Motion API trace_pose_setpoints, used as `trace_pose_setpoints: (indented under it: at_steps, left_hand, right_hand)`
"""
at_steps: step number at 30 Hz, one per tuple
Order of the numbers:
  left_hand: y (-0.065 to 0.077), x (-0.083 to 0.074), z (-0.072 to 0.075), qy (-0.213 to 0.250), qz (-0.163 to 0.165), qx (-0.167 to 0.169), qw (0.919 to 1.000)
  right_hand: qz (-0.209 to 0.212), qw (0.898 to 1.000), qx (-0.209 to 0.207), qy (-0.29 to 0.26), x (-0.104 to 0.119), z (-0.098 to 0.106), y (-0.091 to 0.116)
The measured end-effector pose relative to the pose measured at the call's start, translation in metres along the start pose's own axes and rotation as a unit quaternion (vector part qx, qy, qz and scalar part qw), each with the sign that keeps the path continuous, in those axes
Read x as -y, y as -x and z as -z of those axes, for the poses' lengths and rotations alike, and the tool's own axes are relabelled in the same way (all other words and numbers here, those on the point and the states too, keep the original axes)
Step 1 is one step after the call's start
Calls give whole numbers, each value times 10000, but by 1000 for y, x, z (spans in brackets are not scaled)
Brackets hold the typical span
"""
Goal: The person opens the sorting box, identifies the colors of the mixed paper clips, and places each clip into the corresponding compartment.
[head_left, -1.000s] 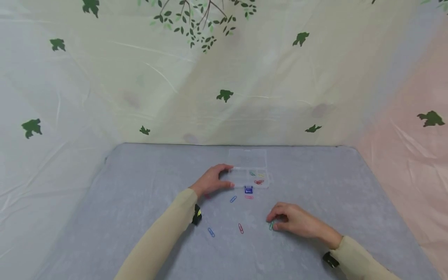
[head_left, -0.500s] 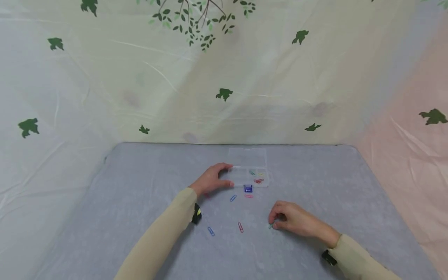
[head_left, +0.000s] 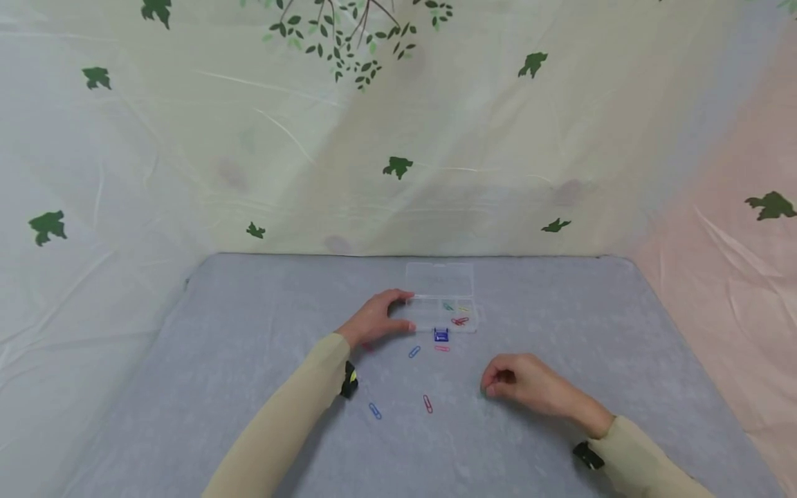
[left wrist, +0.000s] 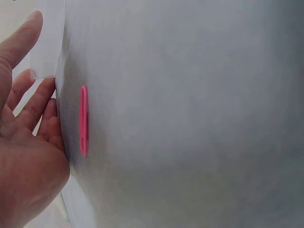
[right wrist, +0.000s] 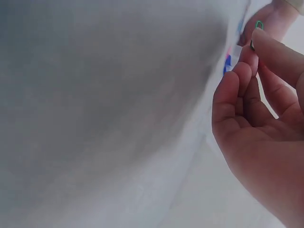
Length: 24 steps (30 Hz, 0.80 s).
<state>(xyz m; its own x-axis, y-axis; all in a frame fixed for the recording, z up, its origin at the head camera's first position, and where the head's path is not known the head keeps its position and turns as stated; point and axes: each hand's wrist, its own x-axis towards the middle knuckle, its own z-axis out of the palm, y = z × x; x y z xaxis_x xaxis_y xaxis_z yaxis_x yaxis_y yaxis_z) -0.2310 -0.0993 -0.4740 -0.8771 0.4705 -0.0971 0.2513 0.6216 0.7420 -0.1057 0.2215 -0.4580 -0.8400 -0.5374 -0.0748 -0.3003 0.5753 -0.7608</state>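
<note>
A clear plastic compartment box (head_left: 423,322) lies on the table, its lid (head_left: 439,279) raised at the back and a blue latch (head_left: 441,335) in front. My left hand (head_left: 372,322) holds its left end, thumb on the near side and fingers on the far side. Green, yellow and red paper clips (head_left: 460,321) sit in its right-hand compartments. My right hand (head_left: 529,384) is just above the cloth, right of the box, pinching a green paper clip (right wrist: 259,24) between thumb and forefinger. In the left wrist view a pink paper clip (left wrist: 83,121) lies beside the left hand.
Loose paper clips lie on the grey cloth (head_left: 280,304): a blue one (head_left: 414,352) and a pink one (head_left: 442,348) before the box, another blue clip (head_left: 375,411) and a red one (head_left: 427,404) nearer. A pale curtain (head_left: 473,138) hangs behind the table.
My right hand has pinched the green paper clip and lifted it slightly off the cloth. My left hand keeps its place at the box.
</note>
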Motion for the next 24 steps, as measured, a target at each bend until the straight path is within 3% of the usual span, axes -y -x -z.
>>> trace_pose_setpoints:
  at_steps: [14,24]
  left_hand:
    - [0,-3,2,65,-191,-79,9998]
    - [4,-2,0,-24,-136,-12,9999]
  right_hand:
    - [-319,9961,-826,18,12,15,-9]
    - [-458,9836,-1744,69,21,18,-29]
